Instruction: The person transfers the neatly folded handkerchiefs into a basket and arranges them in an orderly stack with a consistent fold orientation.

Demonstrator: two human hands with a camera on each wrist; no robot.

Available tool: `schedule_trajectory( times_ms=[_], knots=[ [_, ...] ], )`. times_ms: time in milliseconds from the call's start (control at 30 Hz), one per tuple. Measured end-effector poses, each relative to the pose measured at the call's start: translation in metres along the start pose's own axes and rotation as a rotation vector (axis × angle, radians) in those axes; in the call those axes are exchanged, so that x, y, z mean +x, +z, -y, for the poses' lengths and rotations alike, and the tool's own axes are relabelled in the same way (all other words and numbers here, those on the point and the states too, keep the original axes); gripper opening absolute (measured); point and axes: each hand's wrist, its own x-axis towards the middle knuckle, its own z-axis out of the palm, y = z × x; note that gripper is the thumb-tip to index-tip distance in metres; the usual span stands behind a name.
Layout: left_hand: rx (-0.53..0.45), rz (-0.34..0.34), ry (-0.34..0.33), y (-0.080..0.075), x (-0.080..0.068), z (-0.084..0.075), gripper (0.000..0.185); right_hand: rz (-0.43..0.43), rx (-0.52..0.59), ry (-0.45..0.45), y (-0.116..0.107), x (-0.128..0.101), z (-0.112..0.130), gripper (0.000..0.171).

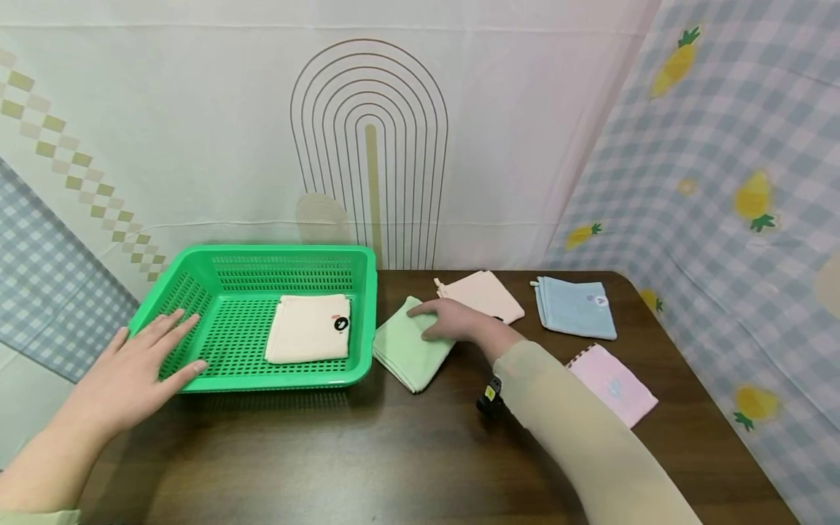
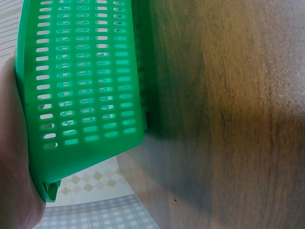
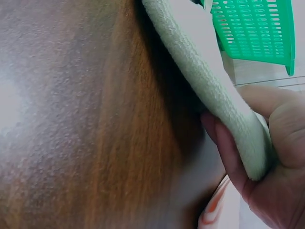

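A green perforated basket [image 1: 197, 271] stands on the dark wooden table [image 1: 367, 452] at the left, with a folded peach towel [image 1: 308, 328] lying inside. My left hand [image 1: 141, 364] rests with straight fingers on the basket's left rim [image 2: 35, 138]. Just right of the basket lies a folded light green towel [image 1: 410, 346]. My right hand [image 1: 446, 319] pinches its right edge [image 3: 224, 105], thumb under and fingers on top.
Behind my right hand lies a folded peach towel [image 1: 482, 293]. A folded blue towel [image 1: 576, 308] and a folded pink towel [image 1: 613, 383] lie further right. Patterned cloth walls close in the back and right. Bare table stretches along the front.
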Motion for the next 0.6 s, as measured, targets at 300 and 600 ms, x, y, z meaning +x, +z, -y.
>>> schedule_trajectory(
  times_ms=[300,600],
  knots=[
    [-0.004,-0.001,0.004,0.0,0.0,0.0,0.081,-0.051,0.047,-0.016,0.002,-0.008,-0.007,0.053],
    [-0.009,0.005,0.0,-0.001,0.0,0.0,0.081,-0.099,0.095,-0.017,0.005,-0.017,-0.01,0.057]
  ],
)
